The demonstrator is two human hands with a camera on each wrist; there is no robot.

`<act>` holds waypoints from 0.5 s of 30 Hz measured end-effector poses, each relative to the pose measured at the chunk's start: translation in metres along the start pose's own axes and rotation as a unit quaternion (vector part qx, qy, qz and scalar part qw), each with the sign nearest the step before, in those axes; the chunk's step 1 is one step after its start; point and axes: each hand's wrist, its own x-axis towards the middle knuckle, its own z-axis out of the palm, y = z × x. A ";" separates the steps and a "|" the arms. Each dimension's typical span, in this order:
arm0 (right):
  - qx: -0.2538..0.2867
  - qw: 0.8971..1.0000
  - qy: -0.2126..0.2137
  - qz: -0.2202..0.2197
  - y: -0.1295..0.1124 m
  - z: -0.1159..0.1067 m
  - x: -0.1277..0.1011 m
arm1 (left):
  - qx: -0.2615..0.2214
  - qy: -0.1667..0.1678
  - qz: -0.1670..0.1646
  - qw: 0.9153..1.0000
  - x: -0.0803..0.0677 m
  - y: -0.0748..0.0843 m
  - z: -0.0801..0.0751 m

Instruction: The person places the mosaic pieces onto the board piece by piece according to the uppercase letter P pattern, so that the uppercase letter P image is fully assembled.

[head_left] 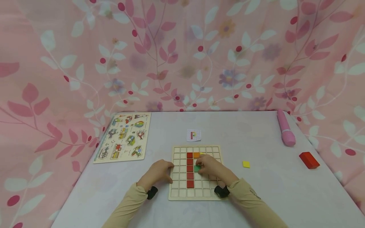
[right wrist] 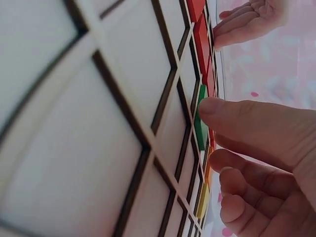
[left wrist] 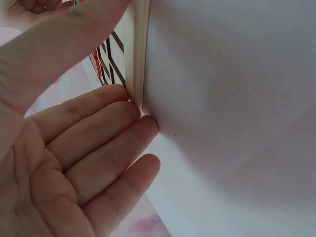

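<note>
A pale gridded board [head_left: 174,192] lies on the table, with several red tiles [head_left: 190,175] in a column. Beside the top red tile sits an orange tile [head_left: 196,155], then a yellow tile [head_left: 201,154] partly covered by fingers. My right hand [head_left: 212,166] pinches a green tile [head_left: 197,168] at a cell right of the red column; its thumb [right wrist: 212,106] lies against the tile. Along the board's left edge, my left hand [head_left: 156,173] rests with straight fingers [left wrist: 106,143] touching the rim.
Behind the board lies a small pattern card [head_left: 194,135]. A picture puzzle board [head_left: 125,139] is at the back left. On the right are a loose yellow tile [head_left: 246,164], a red block [head_left: 309,160] and a pink wand-like object [head_left: 286,129].
</note>
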 end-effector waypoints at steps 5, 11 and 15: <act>-0.023 1.000 0.017 0.003 0.005 -0.007 -0.008 | -0.001 -0.004 -0.008 1.000 0.001 0.001 -0.001; -0.041 0.999 0.024 0.016 0.015 -0.023 -0.022 | 0.000 -0.003 -0.002 1.000 0.001 0.001 0.000; -0.035 0.998 0.041 0.031 0.021 -0.034 -0.034 | 0.002 0.002 0.002 1.000 0.002 0.000 0.001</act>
